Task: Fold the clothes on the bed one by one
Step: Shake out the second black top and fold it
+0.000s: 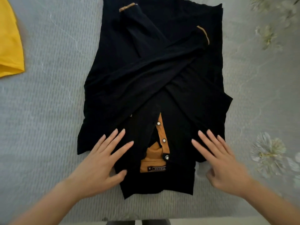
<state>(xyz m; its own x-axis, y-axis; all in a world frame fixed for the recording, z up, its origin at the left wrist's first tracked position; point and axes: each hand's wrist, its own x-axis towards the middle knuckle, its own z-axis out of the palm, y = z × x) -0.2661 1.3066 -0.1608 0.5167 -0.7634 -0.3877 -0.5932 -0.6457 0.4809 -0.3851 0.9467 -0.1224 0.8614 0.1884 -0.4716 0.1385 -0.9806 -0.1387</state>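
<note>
On the bed [48,103], centre of view, lies a black shirt [154,82], front up, with its collar [154,181] at the near edge and its hem [203,5] at the far end. Both long sleeves [146,69] are laid across the chest in an X, and their tan-trimmed cuffs [203,34] point far left and far right. The left hand [100,161] and right hand [222,161] lie flat on the shoulders either side of the tan placket [162,133], fingers straight and spread, pinching nothing. Handling estimate: a light, soft, limp knit with no stiffness of its own, so it will sag and the crossed sleeves may slide if it is lifted carelessly. The fabric looks matte rather than slippery. The buttons [164,140] are the only hard parts (keep any crease off them). The best hold appears to be the two near shoulder corners, pinched together with the sleeve layer, then carried toward the hem; alternatively the hem corners, brought near. Surroundings: a yellow garment [9,46] sits at the far left, well apart from the shirt. A flower print [267,151] on the sheet at right is pattern only. Nothing lies across the shirt's length that would block a fold.
</note>
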